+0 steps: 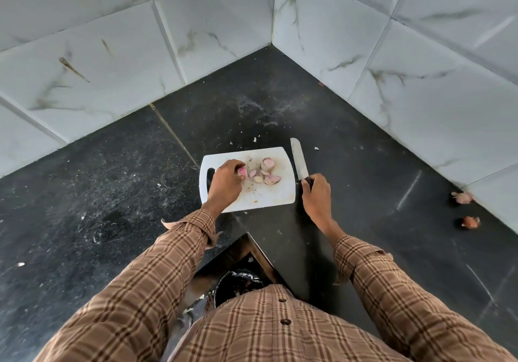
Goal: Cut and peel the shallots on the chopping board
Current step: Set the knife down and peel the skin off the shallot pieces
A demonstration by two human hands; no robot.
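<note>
Left hand: the left hand reaches over the left part of the chopping board, its fingers curled round 1 pink shallot piece and pinching it just above the board.
Right hand: the right hand grips the dark handle of the knife, fingers wrapped tight round it; the hand sits just off the board's right edge.
Knife: the blade points away from the person and runs beside the right edge of the board, over the desk.
Chopping board: white, with a handle slot on its left end partly hidden by the left hand; it lies on the dark desk near the inner corner of the tiled walls.
Shallots: a cluster of cut shallot halves lies on the middle of the board, pink cut faces showing, just beside the pinched piece.
Scraps: small pale bits of skin lie on the desk beyond the board's far edge.
Other shallots: 2 unpeeled shallots rest on the desk far to the right, against the wall, well apart from the board.
Clothing: checked brown sleeves cover both arms to the wrist.
</note>
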